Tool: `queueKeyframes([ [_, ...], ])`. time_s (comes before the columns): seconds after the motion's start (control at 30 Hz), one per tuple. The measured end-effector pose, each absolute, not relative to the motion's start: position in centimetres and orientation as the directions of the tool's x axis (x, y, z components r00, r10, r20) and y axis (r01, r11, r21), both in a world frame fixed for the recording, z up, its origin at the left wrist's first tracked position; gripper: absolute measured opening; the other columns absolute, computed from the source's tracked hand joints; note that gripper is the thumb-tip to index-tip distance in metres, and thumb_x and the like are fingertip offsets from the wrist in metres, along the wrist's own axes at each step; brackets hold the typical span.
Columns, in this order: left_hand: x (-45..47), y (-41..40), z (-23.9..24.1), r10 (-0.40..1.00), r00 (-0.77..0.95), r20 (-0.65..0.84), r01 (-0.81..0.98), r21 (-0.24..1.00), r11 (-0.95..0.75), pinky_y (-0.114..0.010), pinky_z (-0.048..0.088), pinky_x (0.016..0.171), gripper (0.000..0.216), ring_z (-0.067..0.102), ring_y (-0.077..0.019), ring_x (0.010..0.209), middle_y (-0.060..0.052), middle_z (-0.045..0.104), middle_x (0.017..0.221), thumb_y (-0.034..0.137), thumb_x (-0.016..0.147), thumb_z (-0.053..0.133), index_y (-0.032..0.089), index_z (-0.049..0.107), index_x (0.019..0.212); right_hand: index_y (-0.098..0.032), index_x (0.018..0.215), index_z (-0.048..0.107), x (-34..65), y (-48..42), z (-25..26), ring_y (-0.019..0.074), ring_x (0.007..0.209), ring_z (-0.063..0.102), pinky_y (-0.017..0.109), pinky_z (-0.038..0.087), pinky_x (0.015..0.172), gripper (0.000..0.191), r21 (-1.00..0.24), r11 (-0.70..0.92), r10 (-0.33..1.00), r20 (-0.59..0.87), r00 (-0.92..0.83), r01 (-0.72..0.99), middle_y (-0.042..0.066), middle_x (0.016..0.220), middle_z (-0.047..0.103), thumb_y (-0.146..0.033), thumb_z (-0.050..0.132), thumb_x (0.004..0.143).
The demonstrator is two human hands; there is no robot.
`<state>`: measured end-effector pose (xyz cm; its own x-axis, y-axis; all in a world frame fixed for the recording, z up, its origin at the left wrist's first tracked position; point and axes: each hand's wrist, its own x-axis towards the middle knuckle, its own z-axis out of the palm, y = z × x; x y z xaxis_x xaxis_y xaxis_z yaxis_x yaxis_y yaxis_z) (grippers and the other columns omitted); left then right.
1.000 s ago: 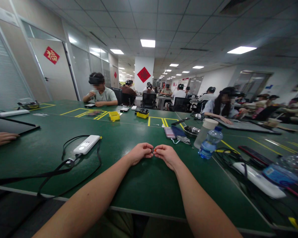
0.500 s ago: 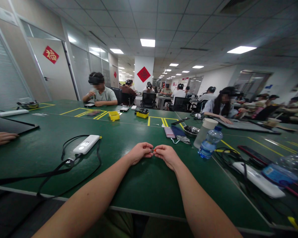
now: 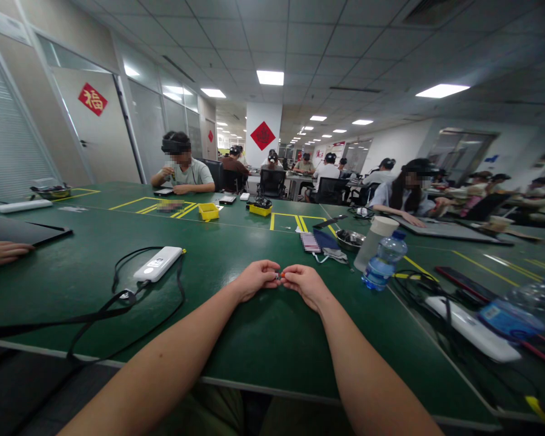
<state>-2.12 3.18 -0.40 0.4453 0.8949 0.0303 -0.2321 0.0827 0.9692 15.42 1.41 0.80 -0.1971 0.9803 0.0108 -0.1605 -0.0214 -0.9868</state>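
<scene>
Here, left fingers [image 3: 269, 277] and right fingers [image 3: 292, 276] pinch tiny pieces [image 3: 280, 275] between powerbank [image 3: 160, 264] and bottle [image 3: 383, 264].

Wearer's two hands [image 3: 258, 282] [image 3: 303, 284], two yellow trays [image 3: 209, 213] [image 3: 260, 212]

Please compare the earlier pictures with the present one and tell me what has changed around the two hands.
Almost nothing has visibly changed. The left hand and right hand stay fingertip to fingertip, with a tiny grey piece at the left and a tiny orange piece at the right; any small turn is too fine to tell. No release or new grasp shows. The white device and blue-labelled bottle stayed put.
</scene>
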Motion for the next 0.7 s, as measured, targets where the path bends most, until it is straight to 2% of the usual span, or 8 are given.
queueKeyframes([
  [0.2, -2.16, 3.08, -0.18, 0.894, 0.447, 0.017, -0.2, 0.976, 0.082, -0.024, 0.054, 0.064, 0.03, 0.066, -0.0141, 0.07, -0.01, 0.066, 0.083, 0.012, 0.074, 0.064, 0.012, 0.055, 0.102, -0.014, 0.081, 0.063, 15.41, 1.48, 0.66, 0.0147, 0.067, 0.066, 0.026, 0.054, 0.065, 0.018, -0.982, -0.036, 0.979, 0.003, -0.203, -0.187, 0.006, 0.074, 0.067, -0.016, 0.07, 0.064],
  [0.47, -2.17, 2.97, -0.02, 0.896, 0.445, 0.016, -0.214, 0.973, 0.089, -0.025, 0.054, 0.068, 0.022, 0.065, -0.0119, 0.068, -0.009, 0.066, 0.081, 0.009, 0.073, 0.062, 0.011, 0.058, 0.095, -0.013, 0.076, 0.064, 15.43, 1.42, 0.85, 0.0153, 0.071, 0.066, 0.028, 0.054, 0.071, 0.016, -0.979, -0.028, 0.981, 0.012, -0.192, -0.203, 0.006, 0.075, 0.067, -0.015, 0.071, 0.062],
  [0.7, -2.22, 3.26, -0.28, 0.895, 0.446, 0.015, -0.246, 0.963, 0.106, -0.024, 0.054, 0.066, 0.019, 0.065, -0.0123, 0.068, -0.009, 0.065, 0.081, 0.009, 0.075, 0.059, 0.011, 0.059, 0.094, -0.014, 0.076, 0.064, 15.38, 1.36, 0.74, 0.0134, 0.063, 0.064, 0.026, 0.053, 0.064, 0.02, -0.986, -0.002, 0.983, 0.028, -0.181, -0.165, 0.003, 0.07, 0.066, -0.018, 0.074, 0.06],
])
